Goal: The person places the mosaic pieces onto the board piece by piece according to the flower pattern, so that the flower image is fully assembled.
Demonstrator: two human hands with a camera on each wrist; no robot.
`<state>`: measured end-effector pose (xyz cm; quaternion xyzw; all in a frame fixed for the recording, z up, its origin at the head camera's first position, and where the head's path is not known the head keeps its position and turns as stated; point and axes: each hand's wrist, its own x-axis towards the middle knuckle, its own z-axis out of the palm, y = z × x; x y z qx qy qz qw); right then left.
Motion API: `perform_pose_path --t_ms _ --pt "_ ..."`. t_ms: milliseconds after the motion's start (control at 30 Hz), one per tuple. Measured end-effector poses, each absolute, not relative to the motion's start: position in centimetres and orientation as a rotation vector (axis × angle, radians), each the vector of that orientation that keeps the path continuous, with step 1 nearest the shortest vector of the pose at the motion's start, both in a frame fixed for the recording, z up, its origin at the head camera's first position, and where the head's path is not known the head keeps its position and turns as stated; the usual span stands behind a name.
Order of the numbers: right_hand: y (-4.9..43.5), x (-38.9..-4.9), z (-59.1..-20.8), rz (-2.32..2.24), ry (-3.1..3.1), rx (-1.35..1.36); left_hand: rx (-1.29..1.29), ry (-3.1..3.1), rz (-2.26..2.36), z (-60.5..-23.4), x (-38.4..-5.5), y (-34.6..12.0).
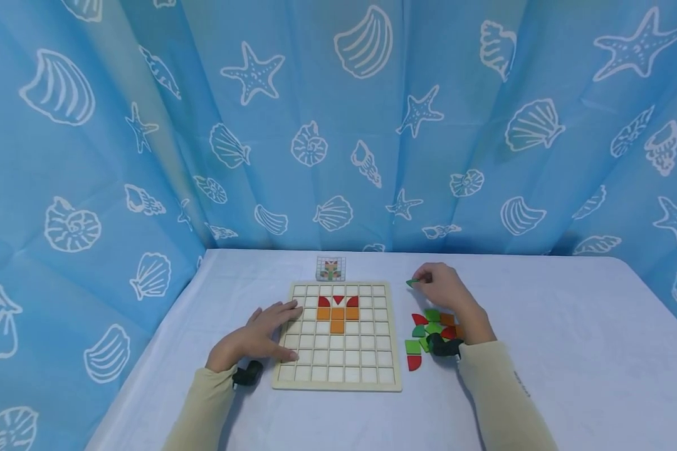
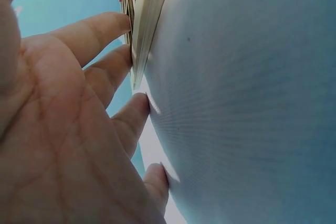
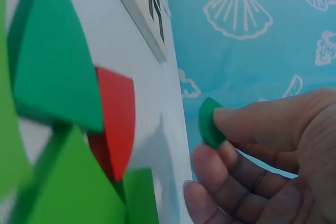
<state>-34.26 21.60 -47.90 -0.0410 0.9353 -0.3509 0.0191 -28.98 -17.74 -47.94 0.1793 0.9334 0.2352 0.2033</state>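
Note:
My right hand [image 1: 441, 287] pinches a dark green block [image 3: 211, 123] with a curved edge between thumb and fingers, above the table right of the board's far corner. With fingers spread, my left hand [image 1: 264, 335] rests at the left edge of a pale gridded board [image 1: 395, 351]; in the left wrist view two fingertips touch its rim and two lie on the cloth. On the board stands a pattern: red quarter-round blocks [image 1: 324, 302] flank a red triangle [image 1: 338, 300], above several orange squares [image 1: 337, 326].
Beneath my right wrist lies a loose pile of green, red and orange blocks [image 1: 433, 327]. A small pattern card [image 1: 330, 276] with a coloured grid design sits behind the board. White cloth [image 1: 587, 351] covers the table, and a blue shell-print curtain [image 1: 372, 125] hangs behind.

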Motion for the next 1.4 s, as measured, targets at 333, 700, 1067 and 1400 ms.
perform_pose_path --t_ms 333,700,1067,1400 --pt "19.5 -33.7 -47.2 -1.143 2.979 -0.268 0.514 2.61 0.669 -48.0 -28.9 -17.9" --pt "16.0 -33.0 -46.7 -1.362 2.876 -0.419 0.526 2.611 0.669 -48.2 -28.9 -18.0" --pt "12.1 -32.3 -46.8 -1.389 2.745 -0.491 0.529 2.605 0.698 -48.3 -28.8 -18.0" --pt "9.6 -32.0 -46.8 -1.4 2.585 -0.748 0.515 2.619 0.65 -48.3 -28.9 -18.0"
